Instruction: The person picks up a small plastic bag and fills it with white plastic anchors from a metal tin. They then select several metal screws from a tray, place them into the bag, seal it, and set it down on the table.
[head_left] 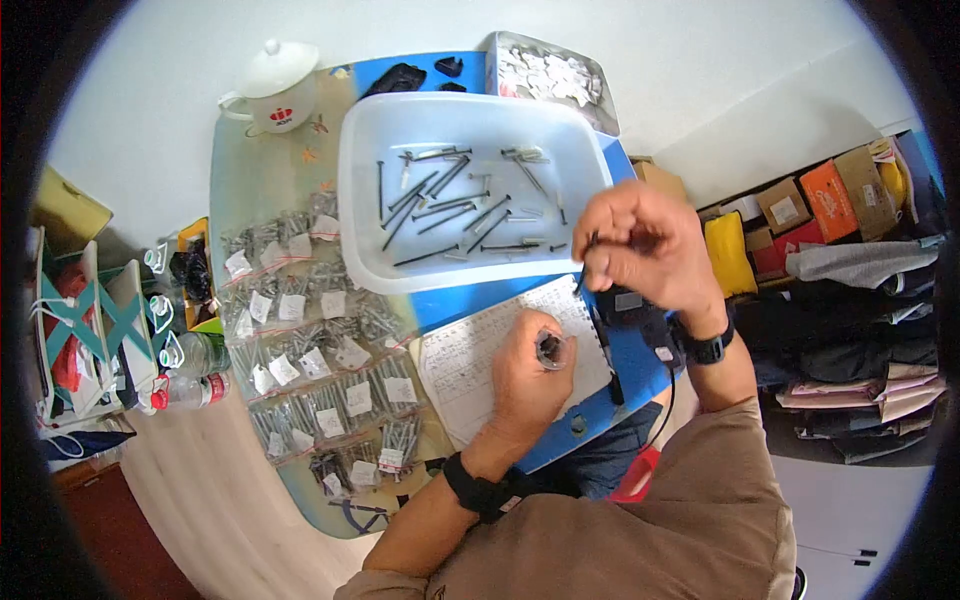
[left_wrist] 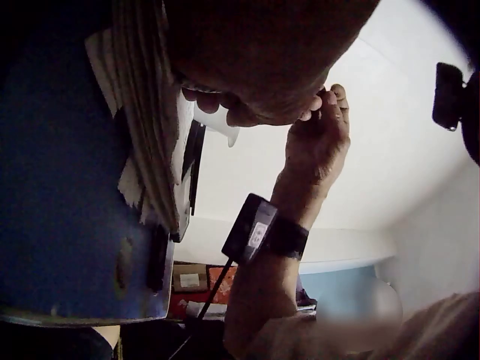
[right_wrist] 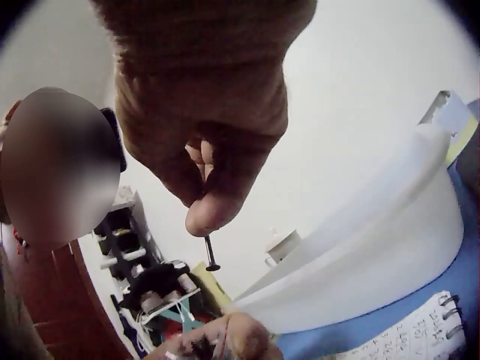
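Observation:
My right hand (head_left: pixel 645 250) is raised over the notebook, near the right end of the white plastic tub. Its thumb and fingertips pinch a dark screw (right_wrist: pixel 211 255), whose flat head points down in the right wrist view. Lower and to the left, my left hand (head_left: pixel 530 375) curls around a small clear plastic bag (head_left: pixel 562 352) with its mouth facing up and dark pieces inside. Beneath that hand lies an open ring-bound notebook (head_left: pixel 455 365) with handwriting. The tub (head_left: pixel 475 108) holds scattered long dark screws (head_left: pixel 445 215) and some shorter silvery ones.
Several rows of labelled clear bags of screws (head_left: pixel 330 310) cover the table's left side. A lidded white mug (head_left: pixel 275 95) stands at the back left, and a tin of white pieces (head_left: pixel 550 75) behind the tub. A dark cable (head_left: pixel 665 415) hangs from the right wrist camera.

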